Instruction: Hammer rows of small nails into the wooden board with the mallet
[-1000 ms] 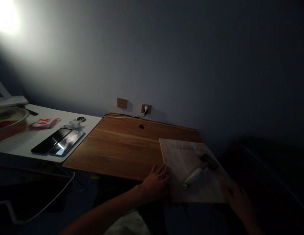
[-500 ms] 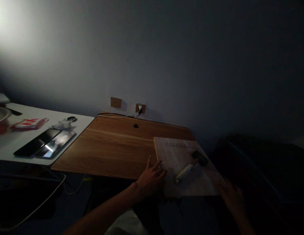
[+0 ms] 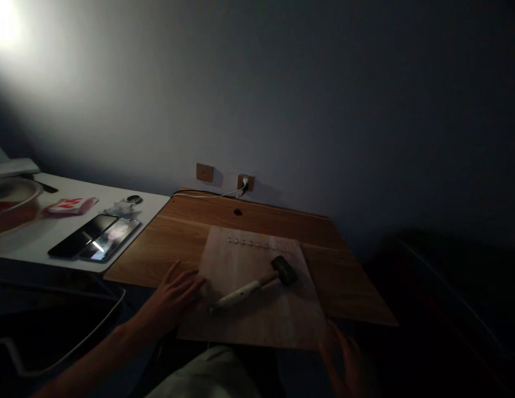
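A square wooden board [image 3: 257, 326] lies on the brown tabletop, its near edge overhanging the front. On it rests a mallet with a black head [image 3: 284, 270] and a pale handle [image 3: 240, 294]. Beyond the mallet runs a row of several small shiny pieces [image 3: 251, 243], too small to name. My left hand [image 3: 178, 293] is at the board's left edge, fingers stretched out and spread, fingertips touching it. My right hand [image 3: 342, 354] grips the near right corner; dimness hides part of its fingers.
To the left a white table [image 3: 157, 205] bears two phones [image 3: 112, 240], a red-and-white packet [image 3: 70, 206], crumpled clear plastic [image 3: 122, 208] and a clear bowl [image 3: 16, 204]. A white cable [image 3: 95, 326] hangs below. Another cable runs to the wall socket [image 3: 245, 182].
The board has slid left across the brown tabletop, carrying the mallet and small pieces. Both my hands have moved left with it. The view has shifted slightly.
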Demonstrator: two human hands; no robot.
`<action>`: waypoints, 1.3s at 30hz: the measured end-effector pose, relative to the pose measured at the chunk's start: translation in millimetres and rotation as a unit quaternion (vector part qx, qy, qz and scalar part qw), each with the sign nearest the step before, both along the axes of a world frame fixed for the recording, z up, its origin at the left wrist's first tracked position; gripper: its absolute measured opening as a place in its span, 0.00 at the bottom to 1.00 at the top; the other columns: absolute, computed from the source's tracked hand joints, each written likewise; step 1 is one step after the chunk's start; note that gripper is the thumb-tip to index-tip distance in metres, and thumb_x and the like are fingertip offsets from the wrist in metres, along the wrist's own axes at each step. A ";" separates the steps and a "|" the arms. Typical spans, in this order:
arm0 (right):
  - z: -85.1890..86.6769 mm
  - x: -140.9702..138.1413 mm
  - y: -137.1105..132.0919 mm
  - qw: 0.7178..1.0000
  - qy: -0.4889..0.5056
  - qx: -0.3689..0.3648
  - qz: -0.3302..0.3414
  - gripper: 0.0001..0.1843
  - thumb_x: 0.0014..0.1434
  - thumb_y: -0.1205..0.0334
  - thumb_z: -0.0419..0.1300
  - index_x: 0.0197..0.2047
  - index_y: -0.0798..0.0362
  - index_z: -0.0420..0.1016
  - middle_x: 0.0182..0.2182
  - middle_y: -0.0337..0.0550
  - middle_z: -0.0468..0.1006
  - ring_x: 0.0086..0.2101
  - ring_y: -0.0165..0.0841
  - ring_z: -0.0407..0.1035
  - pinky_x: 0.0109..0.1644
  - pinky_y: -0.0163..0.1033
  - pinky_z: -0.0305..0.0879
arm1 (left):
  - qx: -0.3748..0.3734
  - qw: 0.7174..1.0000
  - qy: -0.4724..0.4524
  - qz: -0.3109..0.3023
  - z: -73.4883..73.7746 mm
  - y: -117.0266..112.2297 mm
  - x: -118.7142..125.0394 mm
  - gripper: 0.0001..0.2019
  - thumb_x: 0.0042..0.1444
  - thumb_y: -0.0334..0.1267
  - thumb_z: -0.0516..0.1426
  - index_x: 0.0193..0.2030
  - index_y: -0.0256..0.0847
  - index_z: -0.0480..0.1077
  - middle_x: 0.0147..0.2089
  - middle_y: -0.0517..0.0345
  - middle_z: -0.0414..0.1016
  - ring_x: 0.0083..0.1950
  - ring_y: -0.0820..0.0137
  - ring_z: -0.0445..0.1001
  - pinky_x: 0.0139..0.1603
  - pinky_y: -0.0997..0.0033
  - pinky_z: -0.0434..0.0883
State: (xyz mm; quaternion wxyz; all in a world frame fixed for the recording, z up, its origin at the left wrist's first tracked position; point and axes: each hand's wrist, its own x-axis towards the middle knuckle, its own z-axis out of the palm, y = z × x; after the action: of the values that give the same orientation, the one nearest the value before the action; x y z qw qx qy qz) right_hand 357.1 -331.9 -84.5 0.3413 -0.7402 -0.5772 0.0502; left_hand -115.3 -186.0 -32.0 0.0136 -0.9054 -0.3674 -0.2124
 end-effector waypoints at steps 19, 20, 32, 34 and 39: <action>104.0 -100.5 228.7 0.963 -0.100 -0.125 0.217 0.12 0.67 0.60 0.53 0.44 0.51 0.78 0.37 0.48 0.85 0.39 0.40 0.80 0.44 0.40 0.71 | -0.102 0.984 -0.052 0.139 20.2 122.7 5.9 0.17 0.64 0.31 0.55 0.58 0.37 0.74 0.57 0.42 0.77 0.56 0.55 0.78 0.57 0.58 0.75; 102.7 -106.0 240.9 0.960 -0.115 -0.129 0.222 0.11 0.67 0.61 0.54 0.44 0.52 0.78 0.36 0.48 0.85 0.39 0.39 0.80 0.45 0.39 0.70 | -0.108 0.984 -0.045 0.136 20.0 128.7 8.4 0.17 0.63 0.28 0.55 0.57 0.38 0.75 0.55 0.43 0.78 0.55 0.56 0.78 0.56 0.59 0.75; 90.8 -130.1 273.1 0.926 -0.222 -0.185 0.241 0.12 0.69 0.68 0.55 0.46 0.51 0.80 0.45 0.52 0.84 0.47 0.40 0.77 0.49 0.39 0.64 | -0.124 0.986 0.008 0.108 25.8 139.5 12.7 0.17 0.60 0.23 0.54 0.49 0.38 0.80 0.48 0.45 0.82 0.46 0.60 0.82 0.48 0.67 0.75; 90.8 -129.2 273.8 0.924 -0.225 -0.186 0.245 0.14 0.68 0.71 0.54 0.47 0.51 0.80 0.46 0.52 0.84 0.47 0.40 0.76 0.49 0.39 0.63 | -0.125 0.986 0.022 0.110 24.9 142.3 14.0 0.14 0.62 0.25 0.55 0.48 0.38 0.80 0.48 0.45 0.82 0.45 0.60 0.82 0.47 0.67 0.74; 90.7 -129.6 276.5 0.920 -0.222 -0.180 0.267 0.16 0.65 0.74 0.54 0.48 0.53 0.80 0.49 0.54 0.82 0.49 0.39 0.75 0.52 0.38 0.63 | -0.127 0.985 0.011 0.113 16.9 148.3 17.7 0.11 0.63 0.31 0.58 0.48 0.39 0.80 0.47 0.46 0.81 0.45 0.61 0.81 0.45 0.69 0.73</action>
State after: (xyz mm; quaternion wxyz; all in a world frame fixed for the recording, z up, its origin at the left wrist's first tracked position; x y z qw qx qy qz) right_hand 227.5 -55.4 6.2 0.0397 -0.5997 -0.7956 0.0766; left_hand -97.5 -37.7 -15.1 -0.0738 -0.8547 -0.4911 -0.1512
